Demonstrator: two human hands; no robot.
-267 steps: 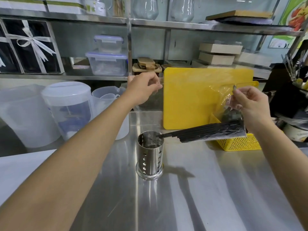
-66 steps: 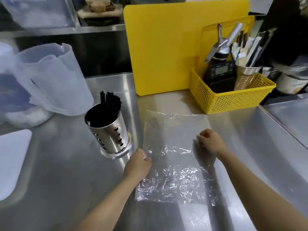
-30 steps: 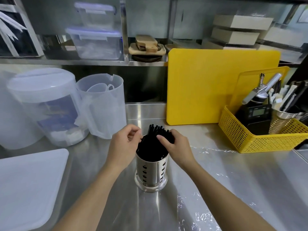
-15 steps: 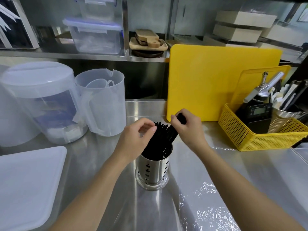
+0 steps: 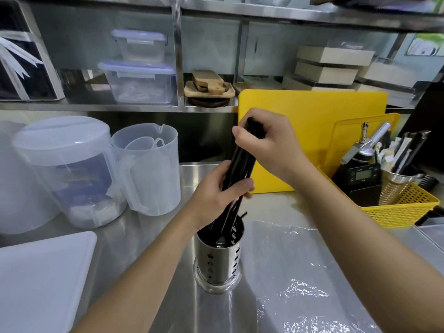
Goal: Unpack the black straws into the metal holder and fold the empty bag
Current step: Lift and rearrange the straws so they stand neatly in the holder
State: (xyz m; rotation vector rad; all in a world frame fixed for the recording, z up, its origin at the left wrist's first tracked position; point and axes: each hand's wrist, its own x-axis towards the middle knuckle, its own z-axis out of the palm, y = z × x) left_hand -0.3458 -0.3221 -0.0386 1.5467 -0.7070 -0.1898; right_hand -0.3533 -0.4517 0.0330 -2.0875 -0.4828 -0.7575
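The black straws (image 5: 239,164) are gripped by curled left hand (image 5: 216,195) and right hand (image 5: 269,143) above the metal holder (image 5: 217,258); the empty bag (image 5: 300,272) lies beside it.

Steel desk (image 5: 149,236). Metal holder (image 5: 216,258) directly below the fingers (image 5: 241,186); clear bag (image 5: 300,260) flat to their right; pitcher (image 5: 149,169), lidded tub (image 5: 67,169), white board (image 5: 40,280) left; yellow basket (image 5: 403,207) far right.

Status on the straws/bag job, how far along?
Done: the bag lies empty and flat on the counter beside the metal holder. In hand: the left hand and right hand both grip the black straws as one tilted bundle, lower ends inside the holder. Left: settle the bundle in, then fold the bag, which shows no fold yet.
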